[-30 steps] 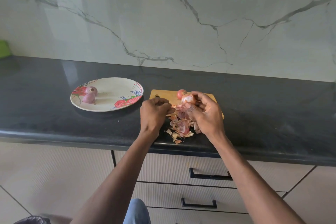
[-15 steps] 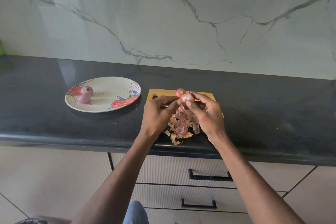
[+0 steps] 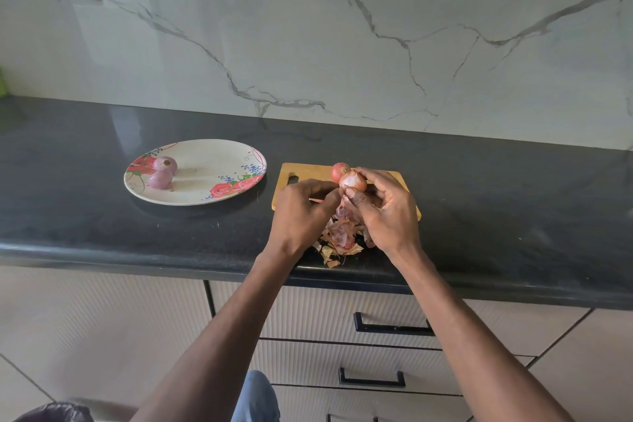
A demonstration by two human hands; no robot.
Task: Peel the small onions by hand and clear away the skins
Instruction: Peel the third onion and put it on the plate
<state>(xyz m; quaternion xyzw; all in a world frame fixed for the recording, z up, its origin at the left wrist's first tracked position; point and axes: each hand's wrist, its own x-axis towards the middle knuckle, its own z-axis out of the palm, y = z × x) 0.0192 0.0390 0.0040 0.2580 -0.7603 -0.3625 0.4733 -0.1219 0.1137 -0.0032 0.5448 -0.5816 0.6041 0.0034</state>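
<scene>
Pinkish onion [image 3: 353,180], root end up, pinched by right hand [image 3: 383,212] and left hand [image 3: 303,212].

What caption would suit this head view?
Both hands peel a small onion over a skin pile; two peeled onions wait on a floral plate.

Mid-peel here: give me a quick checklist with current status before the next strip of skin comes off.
1. Onion in hand gripped by right hand: ok.
2. Left hand at the skin, fingers curled: ok; whether it pinches skin: cannot tell.
3. Skin pile contained on cutting board: not ok, spills onto the counter.
4. Plate has room beside two peeled onions: ok.
5. Unpeeled onion waiting on board: ok.
</scene>
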